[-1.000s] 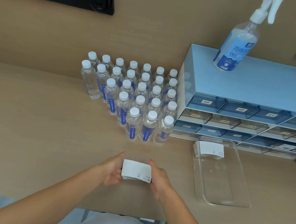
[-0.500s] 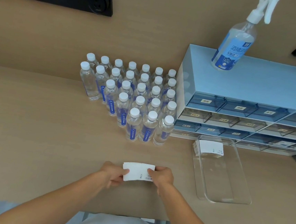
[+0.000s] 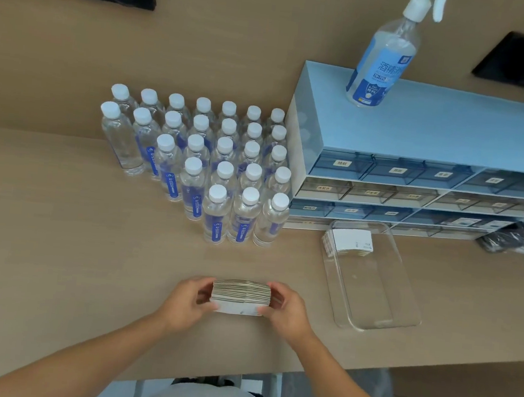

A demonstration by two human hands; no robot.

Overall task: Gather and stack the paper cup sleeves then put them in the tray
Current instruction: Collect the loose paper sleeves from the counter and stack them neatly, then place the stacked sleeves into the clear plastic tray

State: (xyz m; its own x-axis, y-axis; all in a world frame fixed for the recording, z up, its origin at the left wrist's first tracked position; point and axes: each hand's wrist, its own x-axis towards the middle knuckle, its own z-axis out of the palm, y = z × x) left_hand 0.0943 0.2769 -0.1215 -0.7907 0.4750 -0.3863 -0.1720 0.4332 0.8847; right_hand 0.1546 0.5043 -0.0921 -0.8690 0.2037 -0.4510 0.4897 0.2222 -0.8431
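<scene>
A stack of white paper cup sleeves (image 3: pixel 240 296) stands on its long edge on the wooden table, its layered edges facing up. My left hand (image 3: pixel 187 304) grips its left end and my right hand (image 3: pixel 288 311) grips its right end. To the right lies a clear plastic tray (image 3: pixel 381 312). A second stack of sleeves (image 3: pixel 348 242) rests in the tray's far end, leaning to the left.
Several water bottles (image 3: pixel 221 175) stand in rows behind my hands. A blue drawer cabinet (image 3: pixel 417 168) sits at the back right with a spray bottle (image 3: pixel 385 55) on top. A dark bag (image 3: pixel 519 236) lies at the far right. The table's front edge runs just below my wrists.
The stack lay flat with its white face up; both hands have turned it onto its edge and squeezed it from the two ends.
</scene>
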